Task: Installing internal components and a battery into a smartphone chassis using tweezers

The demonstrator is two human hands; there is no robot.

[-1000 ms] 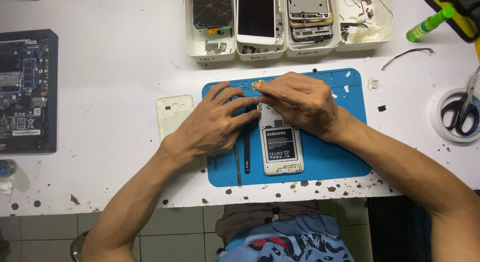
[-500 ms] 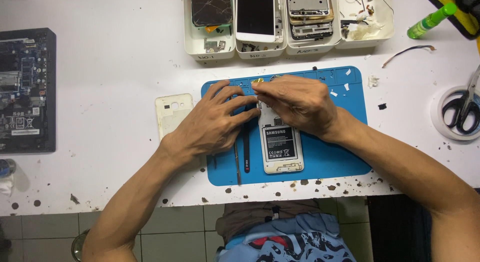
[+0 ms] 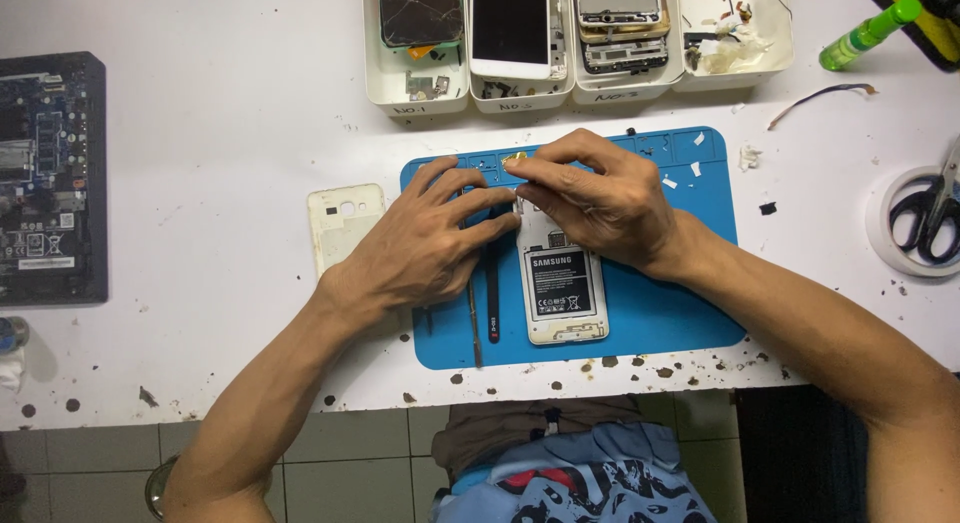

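Hands together over far end of opened phone (image 3: pixel 561 288) on blue mat (image 3: pixel 690 313). Right hand (image 3: pixel 600 198) curled, fingertips pinched on a small yellowish bit (image 3: pixel 516 161) just past the phone's top edge; too small to identify. Left hand (image 3: pixel 425 243) spread flat, fingers pressing the phone's upper left corner, holding nothing that shows. Phone lying back-up, cover off, battery exposed, top third hidden under both hands. Black tweezers (image 3: pixel 492 303) and a thin metal tool (image 3: pixel 473 328) just left of the phone, upper ends covered by the left palm. White back cover (image 3: pixel 340 223) left of the mat, right edge tucked under the left hand. Row of white trays (image 3: pixel 420 93) at far side, with a cracked phone, a white phone and frames, tops cut off. Circuit board (image 3: pixel 45 178) at far left, partly out of frame. Scissors (image 3: pixel 925 208) in a white tape roll at right edge, cropped. Green bottle (image 3: pixel 865 31) far right.
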